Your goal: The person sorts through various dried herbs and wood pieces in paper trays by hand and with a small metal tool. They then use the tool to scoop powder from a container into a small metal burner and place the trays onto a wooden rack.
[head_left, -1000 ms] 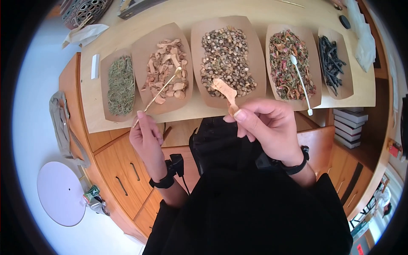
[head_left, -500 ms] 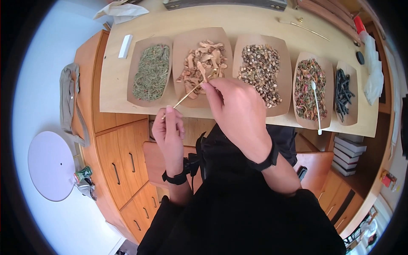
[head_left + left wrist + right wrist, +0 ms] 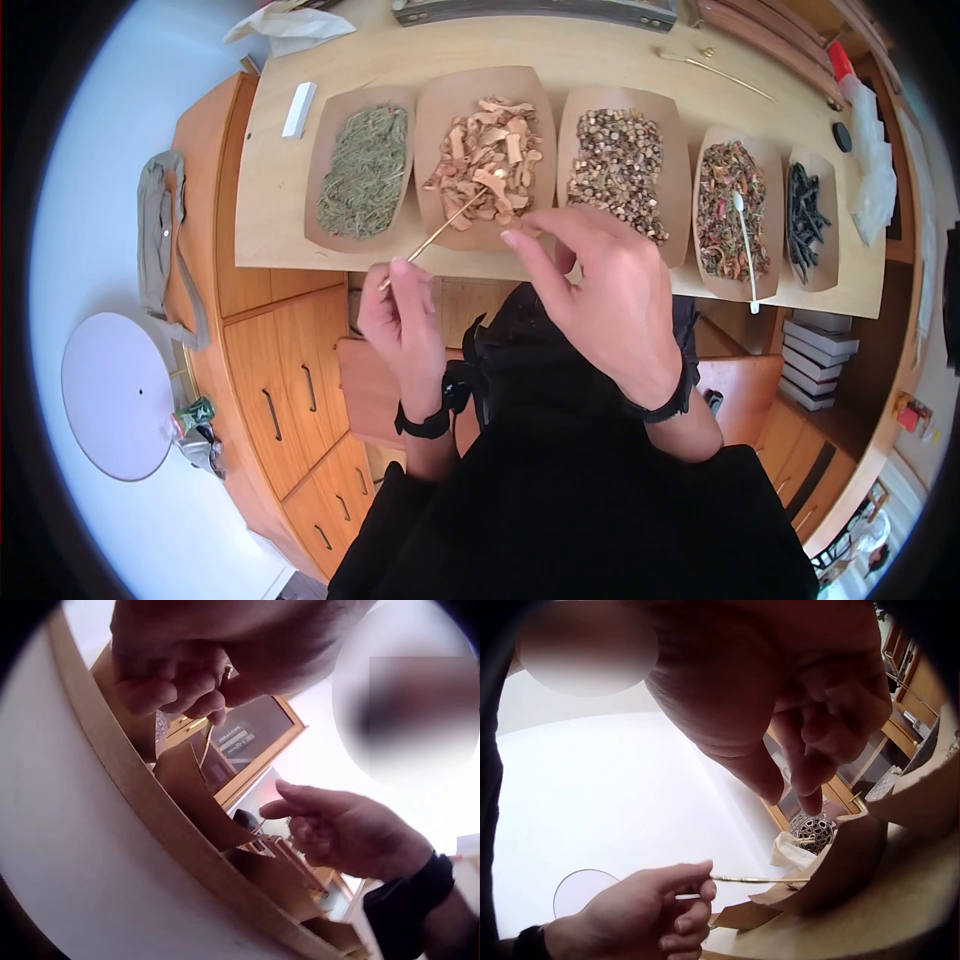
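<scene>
My left hand (image 3: 402, 312) pinches a thin gold spoon (image 3: 440, 230) near its rear end, thumb on top. Its far tip reaches over the second paper tray (image 3: 432, 110), heaped with tan dried root slices (image 3: 480, 135). A longer dried slice (image 3: 492, 184) lies at that tip, on the heap. My right hand (image 3: 610, 290) hovers by the tray's front right corner, thumb and forefinger apart. In the right wrist view nothing shows between the fingertips, and the spoon (image 3: 754, 880) points across from the left hand (image 3: 649, 907).
Left of the slices stands a tray of green dried herb (image 3: 362, 175). To the right are trays of small round pieces (image 3: 615, 165), mixed petals with a white spoon (image 3: 745, 240), and dark strips (image 3: 805, 210). A white block (image 3: 298, 110) and another gold utensil (image 3: 715, 72) lie on the table.
My right hand brought a dried slice over to the spoon's tip, let it go there and drew back to the right. The left hand kept its pinch on the spoon.
</scene>
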`<action>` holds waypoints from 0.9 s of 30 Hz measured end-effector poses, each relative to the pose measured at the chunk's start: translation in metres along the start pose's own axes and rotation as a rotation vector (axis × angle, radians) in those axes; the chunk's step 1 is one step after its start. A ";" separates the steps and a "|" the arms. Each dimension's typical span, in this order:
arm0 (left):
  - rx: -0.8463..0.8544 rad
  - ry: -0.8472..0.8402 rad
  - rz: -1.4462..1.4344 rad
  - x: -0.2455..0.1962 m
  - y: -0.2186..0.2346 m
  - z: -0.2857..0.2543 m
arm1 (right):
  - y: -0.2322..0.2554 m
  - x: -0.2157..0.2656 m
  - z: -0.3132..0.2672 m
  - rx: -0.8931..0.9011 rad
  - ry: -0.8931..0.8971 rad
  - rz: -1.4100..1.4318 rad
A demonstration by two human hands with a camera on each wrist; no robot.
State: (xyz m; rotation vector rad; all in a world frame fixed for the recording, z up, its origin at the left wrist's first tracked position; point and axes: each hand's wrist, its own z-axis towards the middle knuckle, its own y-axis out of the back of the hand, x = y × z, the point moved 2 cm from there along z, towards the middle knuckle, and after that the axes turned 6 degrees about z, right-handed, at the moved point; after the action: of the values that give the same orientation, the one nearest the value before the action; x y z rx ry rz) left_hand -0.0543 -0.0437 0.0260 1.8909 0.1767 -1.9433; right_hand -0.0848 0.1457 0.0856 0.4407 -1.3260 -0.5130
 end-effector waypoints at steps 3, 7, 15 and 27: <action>-0.140 -0.239 0.432 -0.018 -0.006 -0.007 | -0.002 -0.012 -0.009 -0.023 0.053 0.083; -0.175 -0.546 0.574 -0.029 -0.012 -0.007 | -0.007 -0.012 -0.012 0.013 0.070 0.156; 0.023 -0.720 0.671 -0.034 -0.015 -0.008 | -0.018 -0.004 -0.010 0.196 0.413 0.172; 0.262 -0.440 0.274 -0.027 -0.040 -0.030 | 0.053 -0.043 -0.046 -0.255 0.261 0.472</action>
State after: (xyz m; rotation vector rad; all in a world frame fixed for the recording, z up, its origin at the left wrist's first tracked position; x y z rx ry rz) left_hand -0.0425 0.0096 0.0426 1.4803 -0.4611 -2.2022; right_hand -0.0413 0.2149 0.0730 -0.0226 -1.0486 -0.2147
